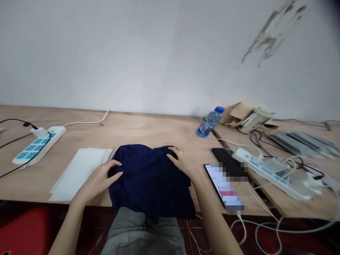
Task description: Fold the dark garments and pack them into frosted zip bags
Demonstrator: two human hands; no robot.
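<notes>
At the table (148, 125), apparently straightening blue cloth (148, 180).
With left fingers (114, 163) and right fingers (175, 151) parted; next likely needing edges pinched.

The area resembles a makeshift workroom: plain wood table (148, 125), power strips (37, 144) at 9 and 4 o'clock, wall (143, 56) peeling at 2 o'clock.

The garment (138, 180) is showing navy, seemingly unpatterned in the blur; the bottle cap (219, 109) is showing bright blue.
</notes>
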